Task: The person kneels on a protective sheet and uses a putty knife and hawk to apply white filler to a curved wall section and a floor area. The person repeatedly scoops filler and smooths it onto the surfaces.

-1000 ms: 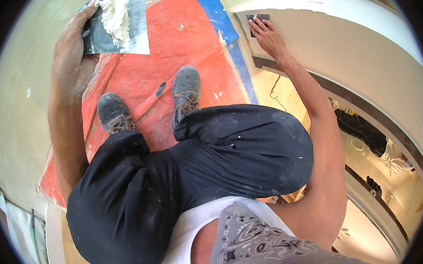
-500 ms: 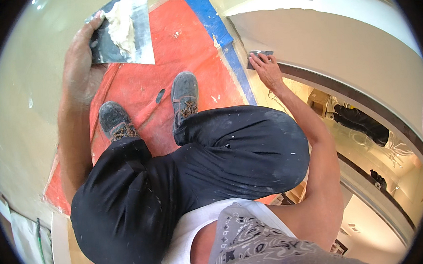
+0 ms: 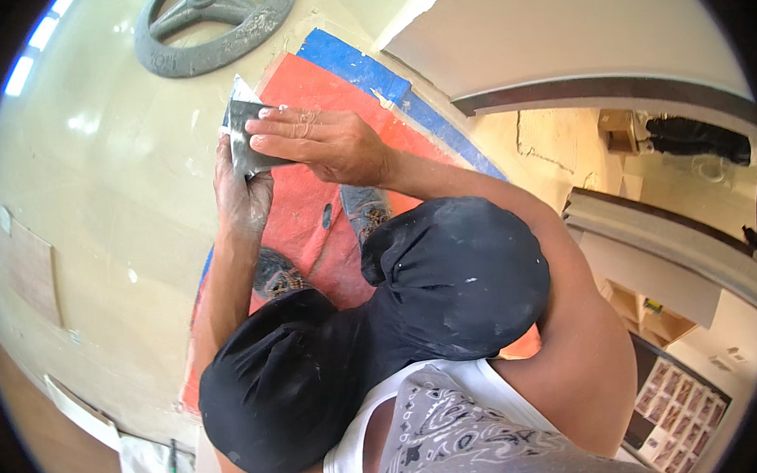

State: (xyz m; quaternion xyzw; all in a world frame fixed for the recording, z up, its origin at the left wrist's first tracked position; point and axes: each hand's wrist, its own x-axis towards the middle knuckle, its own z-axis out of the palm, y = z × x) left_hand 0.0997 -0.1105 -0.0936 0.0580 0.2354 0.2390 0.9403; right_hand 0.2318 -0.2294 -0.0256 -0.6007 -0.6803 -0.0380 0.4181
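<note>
Metal shows on the plate (image 3: 243,90) your left hand (image 3: 241,196) grips, probably steadying it for the dark blade (image 3: 241,148) your straight-fingered right hand (image 3: 335,144) holds.

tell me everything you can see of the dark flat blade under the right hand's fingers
The dark flat blade is a thin, straight-edged sheet, grey to black with pale smears, its material perhaps metal or plastic. It sits tilted, the right hand's fingers laid across its face and hiding part of it. It overlaps the shinier plate in the left hand; whether they touch is unclear. The red sheet shows behind.
</note>
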